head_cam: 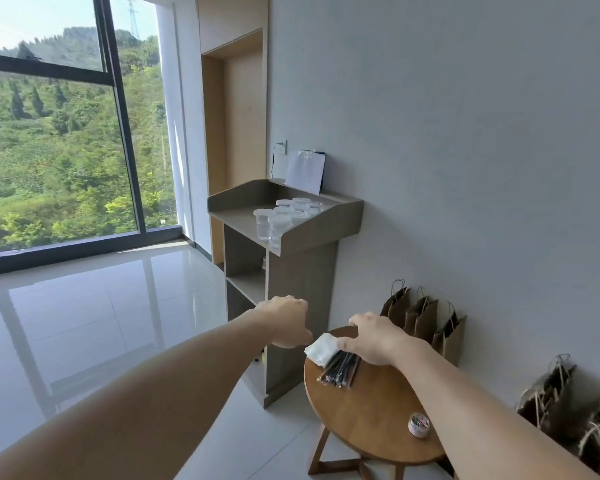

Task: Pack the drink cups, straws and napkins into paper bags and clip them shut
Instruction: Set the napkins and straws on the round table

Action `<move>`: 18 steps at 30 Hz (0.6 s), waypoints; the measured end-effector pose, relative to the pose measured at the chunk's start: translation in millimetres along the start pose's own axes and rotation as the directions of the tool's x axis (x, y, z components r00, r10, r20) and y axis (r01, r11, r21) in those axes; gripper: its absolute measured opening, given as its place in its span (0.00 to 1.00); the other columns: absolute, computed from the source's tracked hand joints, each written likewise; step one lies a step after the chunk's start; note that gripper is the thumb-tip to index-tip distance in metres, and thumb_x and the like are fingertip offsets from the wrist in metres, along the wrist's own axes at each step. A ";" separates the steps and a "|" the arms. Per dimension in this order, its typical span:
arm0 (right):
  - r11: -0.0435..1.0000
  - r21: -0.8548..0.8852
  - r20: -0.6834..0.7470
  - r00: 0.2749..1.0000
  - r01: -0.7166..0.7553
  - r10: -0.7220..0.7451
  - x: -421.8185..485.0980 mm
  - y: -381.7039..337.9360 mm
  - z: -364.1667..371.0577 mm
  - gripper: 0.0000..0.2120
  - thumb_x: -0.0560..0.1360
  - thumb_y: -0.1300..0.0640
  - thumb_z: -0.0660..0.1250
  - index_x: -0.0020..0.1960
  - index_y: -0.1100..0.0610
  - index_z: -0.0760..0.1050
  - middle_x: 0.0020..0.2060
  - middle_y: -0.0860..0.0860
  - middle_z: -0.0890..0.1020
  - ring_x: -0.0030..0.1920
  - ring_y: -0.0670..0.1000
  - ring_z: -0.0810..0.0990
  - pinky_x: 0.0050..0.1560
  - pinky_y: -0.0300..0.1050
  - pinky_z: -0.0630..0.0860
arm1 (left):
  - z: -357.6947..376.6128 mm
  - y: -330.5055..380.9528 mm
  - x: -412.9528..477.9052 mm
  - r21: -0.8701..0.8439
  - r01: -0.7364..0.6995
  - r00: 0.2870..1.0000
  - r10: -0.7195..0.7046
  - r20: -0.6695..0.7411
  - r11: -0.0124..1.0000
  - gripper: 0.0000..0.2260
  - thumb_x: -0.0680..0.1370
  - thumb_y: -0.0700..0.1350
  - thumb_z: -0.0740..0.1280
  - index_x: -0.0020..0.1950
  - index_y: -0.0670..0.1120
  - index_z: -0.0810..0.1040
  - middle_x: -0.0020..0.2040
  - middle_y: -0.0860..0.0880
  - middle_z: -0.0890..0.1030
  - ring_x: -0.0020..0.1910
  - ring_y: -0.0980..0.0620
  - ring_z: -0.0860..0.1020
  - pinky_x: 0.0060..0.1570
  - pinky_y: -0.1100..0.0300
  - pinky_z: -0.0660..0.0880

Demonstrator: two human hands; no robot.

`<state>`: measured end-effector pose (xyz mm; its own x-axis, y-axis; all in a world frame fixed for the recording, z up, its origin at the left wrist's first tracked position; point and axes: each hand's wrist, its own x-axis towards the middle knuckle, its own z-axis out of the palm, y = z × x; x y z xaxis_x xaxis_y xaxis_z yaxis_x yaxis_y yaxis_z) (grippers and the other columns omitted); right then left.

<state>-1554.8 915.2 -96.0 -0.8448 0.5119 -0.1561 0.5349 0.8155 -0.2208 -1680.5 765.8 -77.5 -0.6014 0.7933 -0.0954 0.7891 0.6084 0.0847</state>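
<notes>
Our right hand is resting spread over the black straws and white napkins on the round table, fingertips touching them. Our left hand is hovering beside, loosely curled, empty. Cups are standing on the stand.

No writing is legible; the white sheet against the dark board is blurred.
</notes>
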 end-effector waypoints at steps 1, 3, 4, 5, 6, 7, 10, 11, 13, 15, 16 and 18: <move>1.000 0.005 -0.009 1.000 -0.018 0.018 16.2 5.2 -1.2 0.30 0.76 0.36 0.61 0.72 0.52 0.66 0.69 0.52 0.69 0.69 0.55 0.68 0.66 0.54 0.70 | 0.6 -0.9 19.7 -0.002 -0.011 1.000 0.011 0.002 1.000 0.24 0.75 0.55 0.64 0.69 0.47 0.70 0.63 0.47 0.75 0.58 0.44 0.76 0.53 0.50 0.75; 0.999 0.013 -0.014 0.999 -0.048 0.048 49.7 16.8 -1.8 0.30 0.76 0.36 0.61 0.72 0.52 0.67 0.69 0.52 0.69 0.69 0.56 0.68 0.66 0.55 0.70 | 1.9 0.0 60.3 -0.003 -0.044 0.999 0.044 0.005 0.999 0.25 0.76 0.56 0.64 0.70 0.47 0.70 0.64 0.47 0.75 0.59 0.43 0.76 0.56 0.48 0.76; 0.998 0.009 -0.011 0.998 -0.057 0.057 67.3 23.2 -1.5 0.31 0.76 0.36 0.61 0.72 0.52 0.66 0.70 0.52 0.69 0.69 0.56 0.68 0.66 0.55 0.70 | 2.6 1.0 80.7 0.001 -0.058 0.998 0.058 0.004 0.998 0.25 0.76 0.56 0.64 0.70 0.47 0.70 0.64 0.47 0.75 0.59 0.43 0.76 0.57 0.47 0.76; 0.998 0.007 -0.010 0.998 -0.062 0.062 85.5 29.8 -1.0 0.31 0.76 0.36 0.61 0.73 0.52 0.66 0.70 0.52 0.69 0.69 0.56 0.69 0.66 0.56 0.70 | 3.8 2.1 101.2 0.007 -0.067 0.998 0.067 0.005 0.998 0.25 0.76 0.56 0.64 0.70 0.47 0.70 0.64 0.46 0.75 0.59 0.43 0.76 0.57 0.47 0.76; 0.998 0.010 -0.012 0.998 -0.065 0.065 104.2 36.9 -0.4 0.31 0.76 0.36 0.60 0.73 0.52 0.66 0.70 0.52 0.69 0.69 0.56 0.69 0.65 0.56 0.71 | 5.5 3.3 122.0 0.010 -0.071 0.997 0.071 0.009 0.997 0.25 0.76 0.56 0.64 0.70 0.47 0.70 0.64 0.46 0.74 0.59 0.43 0.76 0.57 0.48 0.76; 0.998 0.019 -0.016 0.998 -0.068 0.068 122.9 44.5 -0.2 0.31 0.76 0.36 0.60 0.73 0.51 0.65 0.70 0.52 0.69 0.69 0.56 0.69 0.65 0.55 0.71 | 7.4 4.6 142.9 0.012 -0.071 0.997 0.071 0.017 0.997 0.25 0.76 0.56 0.64 0.70 0.47 0.70 0.64 0.47 0.74 0.60 0.43 0.76 0.56 0.48 0.75; 0.996 0.041 0.006 0.997 -0.083 0.083 172.9 66.6 -3.6 0.31 0.77 0.36 0.60 0.74 0.52 0.65 0.70 0.53 0.69 0.68 0.57 0.70 0.64 0.55 0.72 | 10.6 10.0 200.5 0.020 -0.083 0.995 0.081 0.062 0.996 0.25 0.76 0.55 0.64 0.70 0.47 0.70 0.65 0.47 0.74 0.61 0.43 0.76 0.56 0.49 0.75; 0.995 0.045 0.021 0.996 -0.090 0.089 186.8 74.5 -4.7 0.32 0.76 0.36 0.60 0.74 0.52 0.64 0.71 0.53 0.69 0.69 0.57 0.70 0.65 0.55 0.71 | 11.1 12.8 218.8 0.021 -0.093 0.993 0.091 0.077 0.995 0.25 0.76 0.54 0.65 0.71 0.47 0.69 0.66 0.47 0.74 0.61 0.43 0.75 0.57 0.49 0.75; 0.993 0.052 0.031 0.994 -0.105 0.104 213.4 92.6 -6.8 0.33 0.76 0.36 0.60 0.75 0.52 0.63 0.72 0.54 0.68 0.69 0.58 0.69 0.65 0.55 0.70 | 12.3 20.0 255.2 0.017 -0.115 0.990 0.113 0.089 0.993 0.25 0.76 0.54 0.65 0.72 0.47 0.69 0.66 0.47 0.74 0.63 0.43 0.75 0.60 0.49 0.75; 0.990 0.056 0.033 0.991 -0.131 0.129 236.9 112.0 -9.5 0.33 0.76 0.36 0.60 0.76 0.52 0.62 0.72 0.54 0.67 0.70 0.58 0.69 0.65 0.55 0.69 | 16.2 29.2 290.6 0.003 -0.142 0.985 0.141 0.102 0.990 0.25 0.77 0.55 0.65 0.72 0.47 0.69 0.66 0.47 0.74 0.63 0.43 0.75 0.60 0.48 0.74; 0.987 0.056 0.040 0.988 -0.149 0.147 247.0 121.8 -10.0 0.33 0.77 0.36 0.60 0.76 0.52 0.62 0.72 0.54 0.66 0.69 0.58 0.69 0.65 0.56 0.70 | 19.9 34.4 307.3 -0.002 -0.161 0.980 0.161 0.115 0.987 0.25 0.77 0.55 0.65 0.72 0.47 0.68 0.66 0.47 0.74 0.63 0.43 0.75 0.61 0.48 0.74; 0.978 0.061 0.059 0.979 -0.200 0.196 266.0 142.0 -9.1 0.33 0.77 0.35 0.60 0.75 0.52 0.63 0.72 0.54 0.67 0.68 0.59 0.70 0.63 0.57 0.71 | 30.0 45.2 341.9 -0.008 -0.207 0.967 0.206 0.148 0.978 0.27 0.77 0.55 0.65 0.74 0.47 0.66 0.67 0.47 0.74 0.64 0.44 0.74 0.61 0.49 0.74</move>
<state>-1703.7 1169.6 -160.1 -0.7209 0.6453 -0.2527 0.6929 0.6787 -0.2434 -1846.7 1063.8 -136.0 -0.4004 0.8890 -0.2221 0.8956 0.4309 0.1103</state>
